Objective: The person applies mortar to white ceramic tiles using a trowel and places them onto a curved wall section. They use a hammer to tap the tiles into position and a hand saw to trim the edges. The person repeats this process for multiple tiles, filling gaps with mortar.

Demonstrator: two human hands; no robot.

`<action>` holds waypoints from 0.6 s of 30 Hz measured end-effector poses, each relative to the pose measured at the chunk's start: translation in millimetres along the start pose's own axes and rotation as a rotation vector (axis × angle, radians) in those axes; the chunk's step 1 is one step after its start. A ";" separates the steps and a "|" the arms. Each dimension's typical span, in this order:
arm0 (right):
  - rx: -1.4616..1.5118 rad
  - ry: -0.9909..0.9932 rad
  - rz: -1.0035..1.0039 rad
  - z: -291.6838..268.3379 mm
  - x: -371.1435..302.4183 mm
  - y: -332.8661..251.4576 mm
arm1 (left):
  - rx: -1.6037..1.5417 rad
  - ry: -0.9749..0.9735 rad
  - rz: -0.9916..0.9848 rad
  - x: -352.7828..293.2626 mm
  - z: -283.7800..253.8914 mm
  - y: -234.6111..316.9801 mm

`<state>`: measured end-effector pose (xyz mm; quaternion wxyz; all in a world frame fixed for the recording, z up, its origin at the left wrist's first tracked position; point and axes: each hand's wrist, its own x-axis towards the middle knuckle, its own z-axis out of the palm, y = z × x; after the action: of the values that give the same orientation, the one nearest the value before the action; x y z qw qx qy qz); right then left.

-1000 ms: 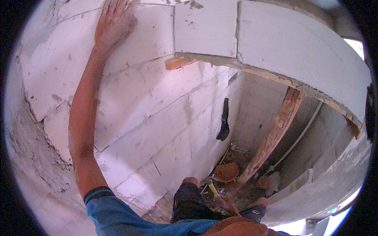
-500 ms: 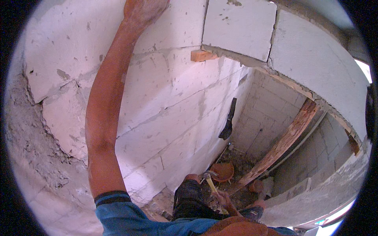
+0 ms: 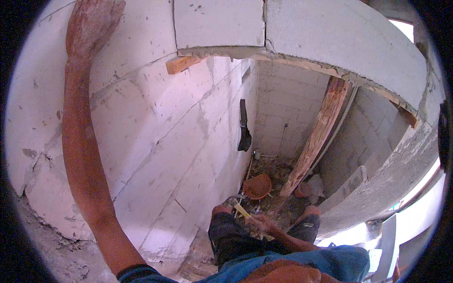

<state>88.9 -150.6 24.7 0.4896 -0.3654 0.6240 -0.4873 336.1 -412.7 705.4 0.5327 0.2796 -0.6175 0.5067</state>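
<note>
High on the left, my left hand rests against the white block wall, its arm stretched upward. The back of the hand shows and its fingers, partly cut off by the top edge, lie along the wall, holding nothing I can see. Down by my lap, my right hand is closed round the handle of a hammer. The hammer's pale yellow handle slants up to a metal head near my left knee.
Blocks form a lintel above an opening, with a wooden piece under its left end. A rough timber prop leans inside. On the rubble floor lies an orange-brown bucket. A dark strip hangs on the wall.
The view has swung to the right, so the wall, opening and left arm sit farther left. My left hand stays at the wall; the right still grips the hammer.
</note>
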 end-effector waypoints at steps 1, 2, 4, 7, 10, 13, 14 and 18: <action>0.045 0.009 -0.139 -4.6 11.2 23.3 | 0.002 -0.013 -0.009 3.8 -4.8 -0.1; 0.132 -0.060 -0.126 6.2 9.5 12.0 | 0.011 -0.009 0.008 3.0 -6.5 -3.7; 0.278 -0.137 -0.079 17.3 -8.2 -19.4 | -0.006 -0.001 0.015 -6.3 -1.4 -6.5; 0.305 -0.098 -0.051 -5.1 0.3 8.1 | -0.041 0.038 -0.027 -5.2 -0.5 0.8; -0.183 -0.055 -0.120 -12.9 0.7 1.4 | -0.065 0.058 -0.011 -12.5 10.2 -3.1; 0.130 -0.101 0.023 4.1 -17.3 -33.2 | -0.089 0.073 0.015 -20.8 22.0 -13.2; 0.172 -0.111 0.049 8.1 -17.8 -38.4 | -0.089 0.092 0.037 -11.4 16.2 -17.5; 0.371 -0.182 -0.009 16.2 -8.5 -31.9 | -0.112 0.121 0.087 -1.1 10.9 -22.4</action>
<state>106.0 -155.0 56.9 0.6009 -0.3142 0.4749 -0.5609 352.2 -430.4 712.6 0.5613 0.1913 -0.6233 0.5097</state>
